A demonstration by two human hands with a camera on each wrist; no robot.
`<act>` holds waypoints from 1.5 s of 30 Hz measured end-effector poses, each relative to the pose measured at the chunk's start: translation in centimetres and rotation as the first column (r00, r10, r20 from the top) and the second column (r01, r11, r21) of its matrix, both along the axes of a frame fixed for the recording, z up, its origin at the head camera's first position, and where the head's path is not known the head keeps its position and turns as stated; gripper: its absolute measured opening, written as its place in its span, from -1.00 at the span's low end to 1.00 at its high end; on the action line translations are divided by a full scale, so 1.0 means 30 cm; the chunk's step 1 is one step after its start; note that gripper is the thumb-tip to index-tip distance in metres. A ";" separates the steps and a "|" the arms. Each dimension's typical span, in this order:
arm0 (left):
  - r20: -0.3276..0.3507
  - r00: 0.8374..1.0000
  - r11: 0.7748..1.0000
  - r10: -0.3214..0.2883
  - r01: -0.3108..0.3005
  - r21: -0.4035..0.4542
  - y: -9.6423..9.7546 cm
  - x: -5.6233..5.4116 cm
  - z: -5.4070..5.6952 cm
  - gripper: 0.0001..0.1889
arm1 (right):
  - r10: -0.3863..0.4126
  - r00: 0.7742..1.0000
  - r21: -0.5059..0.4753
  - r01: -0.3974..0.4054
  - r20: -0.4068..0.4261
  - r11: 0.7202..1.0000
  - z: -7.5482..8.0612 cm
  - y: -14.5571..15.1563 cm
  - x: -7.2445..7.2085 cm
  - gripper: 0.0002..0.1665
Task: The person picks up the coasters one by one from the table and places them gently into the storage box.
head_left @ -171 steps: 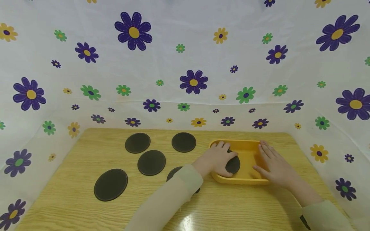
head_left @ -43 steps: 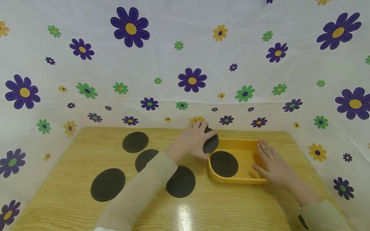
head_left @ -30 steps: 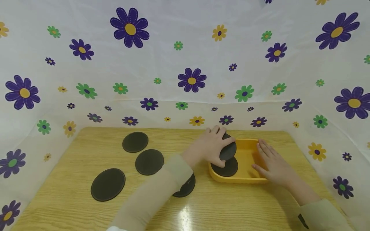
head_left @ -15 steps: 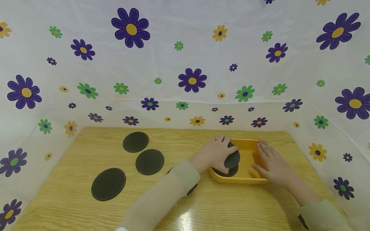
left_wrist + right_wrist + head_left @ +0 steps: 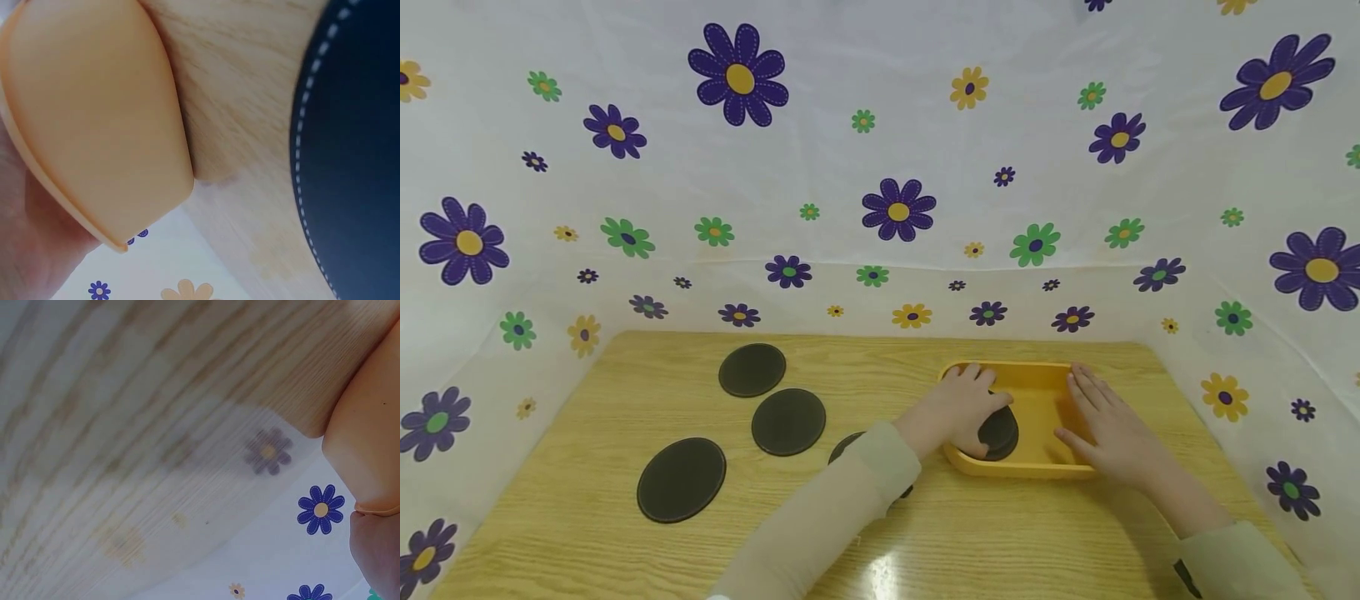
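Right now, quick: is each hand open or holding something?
Left hand: holding a black disc inside the yellow tray.
Right hand: open, resting against the tray's right end.

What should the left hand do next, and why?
Probably release the black disc and lift away: the left hand has it low inside the yellow tray, over a second disc, and four other discs lie on the table.

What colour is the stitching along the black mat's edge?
Whitish stitching, best seen on the mat in the left wrist view.
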State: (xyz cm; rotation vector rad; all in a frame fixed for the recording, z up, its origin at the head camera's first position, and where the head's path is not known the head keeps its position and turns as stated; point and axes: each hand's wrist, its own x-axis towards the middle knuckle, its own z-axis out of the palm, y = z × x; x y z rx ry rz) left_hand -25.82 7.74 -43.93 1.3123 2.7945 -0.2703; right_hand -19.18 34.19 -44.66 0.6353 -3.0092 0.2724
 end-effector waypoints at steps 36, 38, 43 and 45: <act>-0.016 0.998 0.970 0.058 -0.053 0.238 -0.366 0.047 0.100 -0.21 | 0.031 0.997 0.003 -0.030 -0.064 1.000 -0.018 0.007 -0.001 0.03; -0.001 0.997 0.966 0.079 -0.076 0.246 -0.402 0.045 0.081 -0.22 | 0.033 0.997 0.004 -0.033 -0.070 0.999 -0.019 0.008 -0.001 0.03; 0.012 0.993 0.961 0.121 -0.120 0.249 -0.488 0.047 0.036 -0.23 | 0.014 0.999 0.001 -0.014 -0.042 1.000 -0.015 0.005 -0.004 0.04; 0.009 0.992 0.959 0.127 -0.125 0.253 -0.518 0.055 0.023 -0.24 | 0.004 1.000 -0.003 -0.005 -0.024 1.000 -0.011 0.003 -0.005 0.04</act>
